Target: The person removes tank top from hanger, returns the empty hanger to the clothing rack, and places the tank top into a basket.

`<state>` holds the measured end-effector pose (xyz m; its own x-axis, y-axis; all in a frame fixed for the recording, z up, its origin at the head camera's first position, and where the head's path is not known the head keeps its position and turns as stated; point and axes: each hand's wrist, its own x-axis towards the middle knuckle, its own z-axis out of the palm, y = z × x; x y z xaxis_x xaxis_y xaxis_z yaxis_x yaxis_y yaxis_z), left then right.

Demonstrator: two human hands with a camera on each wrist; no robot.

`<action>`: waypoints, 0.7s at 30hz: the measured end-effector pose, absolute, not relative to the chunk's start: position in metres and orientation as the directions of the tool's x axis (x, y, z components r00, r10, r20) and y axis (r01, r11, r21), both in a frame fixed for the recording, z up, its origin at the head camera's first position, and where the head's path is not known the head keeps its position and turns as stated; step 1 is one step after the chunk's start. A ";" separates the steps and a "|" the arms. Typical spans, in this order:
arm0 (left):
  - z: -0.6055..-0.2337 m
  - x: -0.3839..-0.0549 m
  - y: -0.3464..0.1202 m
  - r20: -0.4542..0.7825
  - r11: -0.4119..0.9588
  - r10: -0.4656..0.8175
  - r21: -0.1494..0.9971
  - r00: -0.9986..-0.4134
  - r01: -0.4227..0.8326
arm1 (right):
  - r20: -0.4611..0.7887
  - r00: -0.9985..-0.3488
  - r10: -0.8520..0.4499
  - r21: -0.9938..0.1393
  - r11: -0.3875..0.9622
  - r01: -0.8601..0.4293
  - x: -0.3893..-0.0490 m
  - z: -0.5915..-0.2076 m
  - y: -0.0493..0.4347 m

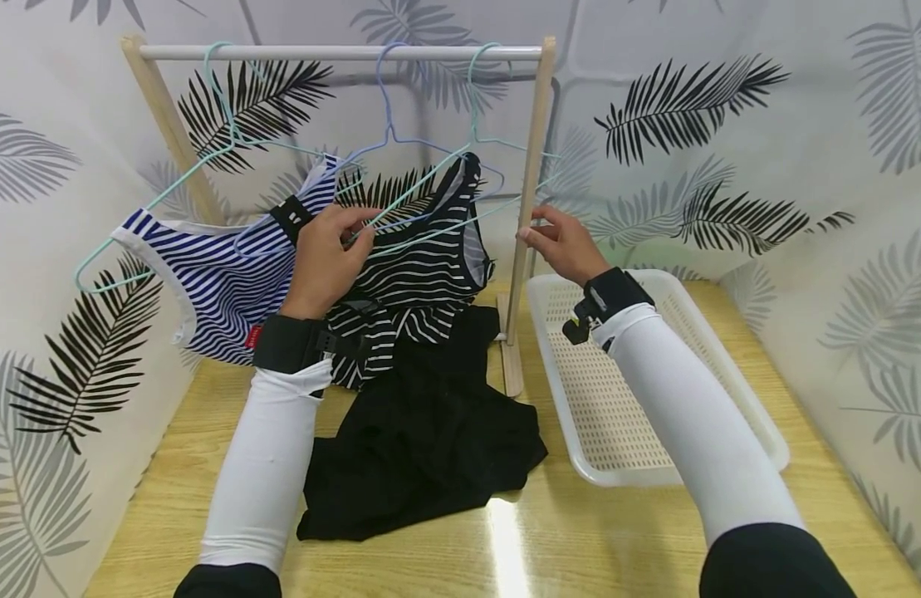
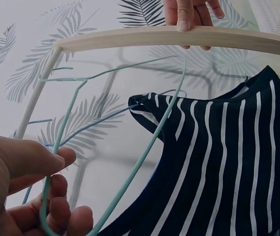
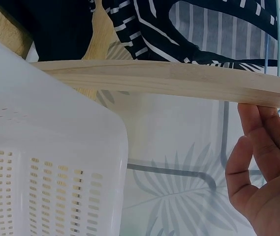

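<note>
My left hand (image 1: 330, 257) pinches the lower left end of a bare mint-green hanger (image 2: 142, 157), with thumb and fingers round its wire. This hanger's hook sits on the rod at the rack's right. My right hand (image 1: 567, 245) grips the wooden right post (image 1: 533, 174) of the rack, thumb on one side and fingers on the other. Just behind the left hand, a black top with white stripes (image 1: 423, 266) hangs on a blue hanger (image 1: 389, 108). Farther left, a blue-and-white striped sleeveless top (image 1: 228, 282) hangs on another mint-green hanger (image 1: 157, 199).
A black garment (image 1: 430, 440) lies crumpled on the wooden table (image 1: 400, 565) below the rack. The white perforated basket (image 1: 572, 399) stands right of the post, under the right forearm. Leaf-patterned cloth (image 1: 677, 50) hangs behind the rack's white rod (image 1: 303, 53).
</note>
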<state>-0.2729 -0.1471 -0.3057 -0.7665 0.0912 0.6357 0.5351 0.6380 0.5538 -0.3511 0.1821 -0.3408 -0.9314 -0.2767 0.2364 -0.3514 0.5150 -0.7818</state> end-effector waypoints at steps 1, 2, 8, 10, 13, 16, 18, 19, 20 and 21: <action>-0.306 -0.273 -0.147 0.639 0.635 0.095 0.552 -0.764 0.540 | 0.234 -0.933 -0.275 -0.783 0.515 -0.349 -0.351 -0.341 0.183; -0.307 -0.272 -0.148 0.641 0.633 0.098 0.550 -0.761 0.544 | 0.233 -0.933 -0.274 -0.784 0.514 -0.347 -0.351 -0.341 0.183; -0.306 -0.264 -0.152 0.648 0.642 0.088 0.544 -0.757 0.540 | 0.217 -0.933 -0.287 -0.782 0.520 -0.342 -0.352 -0.342 0.184; -0.303 -0.259 -0.154 0.658 0.650 0.094 0.527 -0.747 0.547 | 0.209 -0.934 -0.290 -0.781 0.526 -0.338 -0.351 -0.341 0.184; -0.298 -0.253 -0.154 0.684 0.660 0.122 0.486 -0.719 0.574 | 0.205 -0.935 -0.288 -0.780 0.529 -0.334 -0.350 -0.340 0.184; -0.293 -0.246 -0.154 0.707 0.662 0.151 0.446 -0.690 0.602 | 0.209 -0.936 -0.284 -0.782 0.526 -0.335 -0.348 -0.338 0.183; -0.290 -0.241 -0.153 0.716 0.657 0.171 0.430 -0.677 0.620 | 0.210 -0.935 -0.284 -0.782 0.525 -0.336 -0.347 -0.338 0.183; -0.288 -0.238 -0.152 0.716 0.654 0.181 0.425 -0.674 0.626 | 0.210 -0.935 -0.284 -0.780 0.528 -0.335 -0.347 -0.338 0.183; -0.287 -0.235 -0.152 0.716 0.650 0.194 0.418 -0.670 0.635 | 0.210 -0.935 -0.285 -0.778 0.530 -0.336 -0.348 -0.339 0.183; -0.287 -0.232 -0.151 0.713 0.649 0.209 0.410 -0.669 0.640 | 0.211 -0.935 -0.286 -0.776 0.532 -0.338 -0.348 -0.339 0.182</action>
<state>-0.2325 -0.1511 -0.2867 -0.6690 0.2091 0.7132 0.6405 0.6491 0.4104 -0.3481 0.1824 -0.3392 -0.9348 -0.2856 0.2112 -0.3381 0.5325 -0.7760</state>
